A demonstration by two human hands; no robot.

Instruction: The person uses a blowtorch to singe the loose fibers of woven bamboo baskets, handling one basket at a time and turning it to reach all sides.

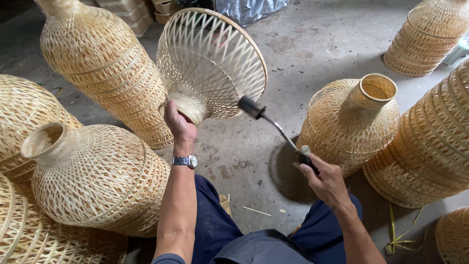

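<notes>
My left hand (177,124) grips the narrow neck of a pale woven bamboo lampshade (210,63) and holds it up, tilted, with its wide open mouth turned away to the right. My right hand (325,181) holds a slim metal torch (276,128) by its handle. The torch's black nozzle points at the shade's lower side, close to the weave. A metal wristwatch (185,160) sits on my left wrist. My knees in dark blue trousers (229,234) fill the bottom middle.
Stacks of similar woven bamboo shades surround me: tall stacks at upper left (105,68) and right (430,142), one lying at lower left (93,178), one standing at centre right (351,120), another at upper right (425,36). Grey concrete floor (303,49) lies between. A yellow strap (400,234) is at lower right.
</notes>
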